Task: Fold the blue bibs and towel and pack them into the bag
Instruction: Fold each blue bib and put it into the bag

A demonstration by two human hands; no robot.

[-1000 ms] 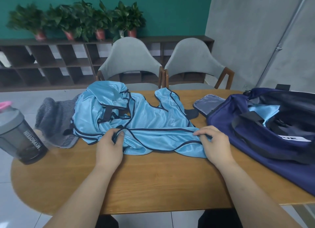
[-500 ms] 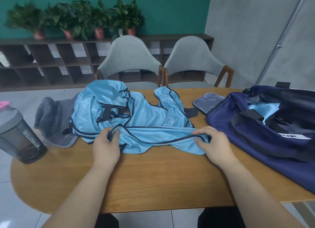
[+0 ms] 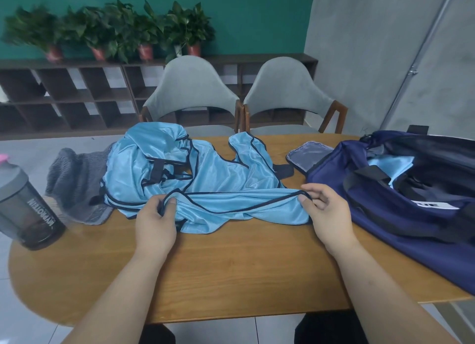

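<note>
Our left hand (image 3: 155, 222) and right hand (image 3: 325, 215) both pinch the blue bib (image 3: 231, 202) by its hem. The duffel bag (image 3: 372, 222) lies just right of them.

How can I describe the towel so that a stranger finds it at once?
Go to the left end of the wooden table. Between the dark shaker bottle and the pile of light blue bibs lies the towel, crumpled. It is the only grey, fuzzy cloth; the bibs are shiny with dark trim.

Office lounge: cubby shelving (image 3: 77, 96), potted plants (image 3: 115, 30), upholstered chairs (image 3: 191, 86).
</note>
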